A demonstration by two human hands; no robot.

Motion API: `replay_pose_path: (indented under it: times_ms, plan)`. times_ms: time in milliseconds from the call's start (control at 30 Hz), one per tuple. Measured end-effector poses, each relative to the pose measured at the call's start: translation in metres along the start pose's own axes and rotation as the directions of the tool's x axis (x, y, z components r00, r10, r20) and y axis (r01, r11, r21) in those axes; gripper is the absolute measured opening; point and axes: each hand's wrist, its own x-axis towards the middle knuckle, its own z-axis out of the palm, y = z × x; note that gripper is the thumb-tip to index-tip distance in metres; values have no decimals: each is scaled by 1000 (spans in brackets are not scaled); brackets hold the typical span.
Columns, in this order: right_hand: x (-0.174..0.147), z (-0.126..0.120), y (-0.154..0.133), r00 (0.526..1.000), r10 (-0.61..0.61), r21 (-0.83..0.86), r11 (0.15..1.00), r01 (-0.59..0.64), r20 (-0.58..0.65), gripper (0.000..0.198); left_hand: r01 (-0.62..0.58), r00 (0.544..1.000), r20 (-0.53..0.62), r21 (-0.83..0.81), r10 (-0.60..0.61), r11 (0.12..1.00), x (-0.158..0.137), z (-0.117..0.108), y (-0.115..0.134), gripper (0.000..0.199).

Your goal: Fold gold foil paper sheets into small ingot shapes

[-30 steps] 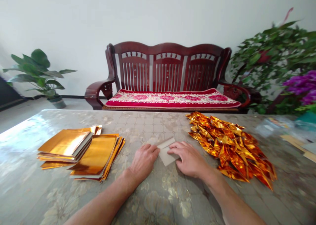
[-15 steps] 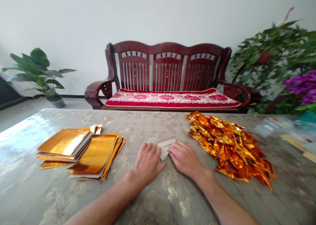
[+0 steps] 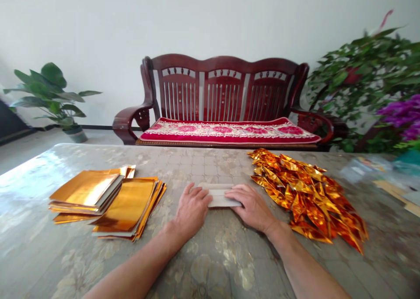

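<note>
A folded sheet of paper (image 3: 225, 197), its pale grey side up, lies on the table before me with a crease running along it. My left hand (image 3: 193, 205) has its fingers bent over the left end, pressing it down. At the right end, my right hand (image 3: 250, 206) holds the paper, fingers on top and thumb near the front edge. The paper's two ends are hidden under my fingers. Left of my hands are two stacks of gold foil paper, one farther left (image 3: 85, 187) and one nearer (image 3: 127, 203). To the right lies a heap of folded gold foil pieces (image 3: 305, 194).
The table (image 3: 203, 255) has a patterned, glossy cover. Plastic bags (image 3: 365, 168) and tan card strips (image 3: 392, 189) lie at its right side. Beyond stands a wooden bench (image 3: 223, 93) with a red floral cushion. Potted plants (image 3: 55, 93) flank it.
The paper has turned from a slant to lie straight across, with more of it showing. My hands have moved apart, from its middle toward its ends.
</note>
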Motion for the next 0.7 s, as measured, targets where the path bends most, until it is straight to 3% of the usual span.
replay_pose_path:
  times_ms: [100, 167, 367, 467, 600, 700]
  plan:
    - [-1, 3, 4, 1000, -8, 22, 1000, 8, -21, 23, 0, 1000, -19, -21, 0, 1000, 1, -2, 2, 11]
    - [-2, 4, 4, 999, 17, 36, 999, -16, -41, 19, 18, 1000, -24, -35, -19, 999, 2, -2, 5, 19]
    - [-1, 4, -1, 984, 175, 48, 984, -173, -34, 27, 121, 993, 12, -92, -121, 988, 7, -2, 4, 33]
    - [2, 8, -3, 958, 280, 42, 960, -278, -55, 27, 194, 981, 17, -124, -193, 973, 10, 0, -1, 35]
    - [10, 15, -7, 890, 444, 42, 896, -442, -105, 17, 291, 957, 26, -157, -290, 944, 14, 4, -3, 25]
    - [14, 18, -9, 871, 473, 33, 881, -473, -132, 11, 365, 931, 42, -191, -364, 911, 17, 5, -3, 18]
